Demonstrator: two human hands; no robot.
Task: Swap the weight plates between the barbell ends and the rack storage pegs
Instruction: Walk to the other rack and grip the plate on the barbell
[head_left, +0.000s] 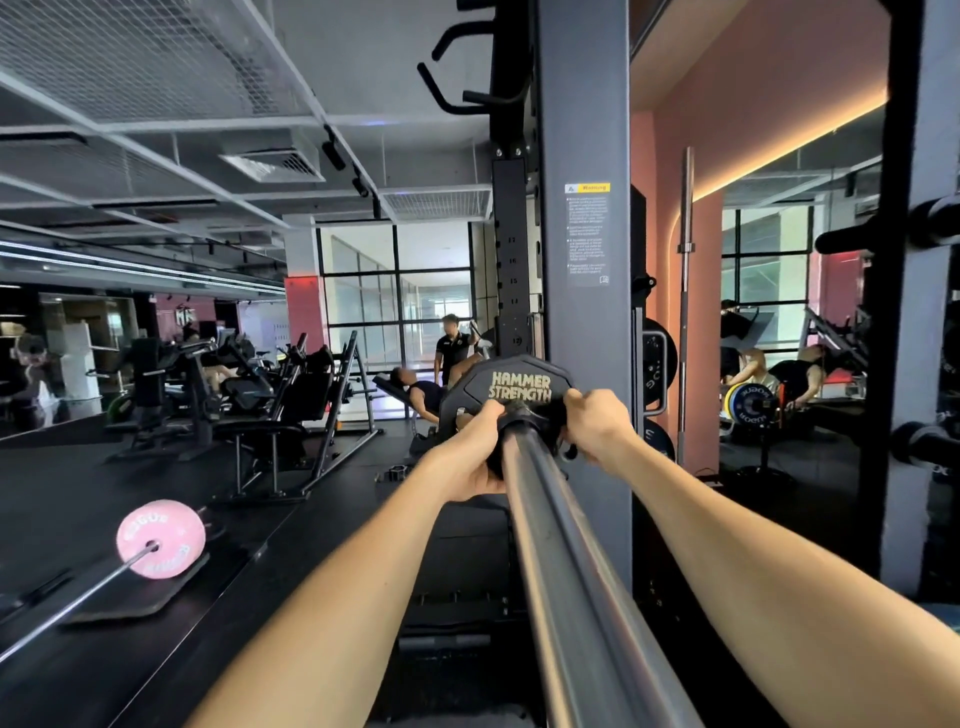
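Note:
A black weight plate (511, 384) marked HAMMER STRENGTH sits on the far end of the steel barbell (571, 571), which runs from the bottom centre up to the plate. My left hand (470, 457) grips the plate's left edge with curled fingers. My right hand (597, 428) grips its right edge. The plate's lower half is hidden behind both hands. Black plates (657, 358) hang on a storage peg of the rack behind the grey upright (584, 291).
Bare black pegs (852, 239) stick out from the rack post on the right. A pink plate (161, 538) on another barbell lies on the floor at left. Benches and machines (270, 405) stand beyond, with people in the background. A mirror covers the right wall.

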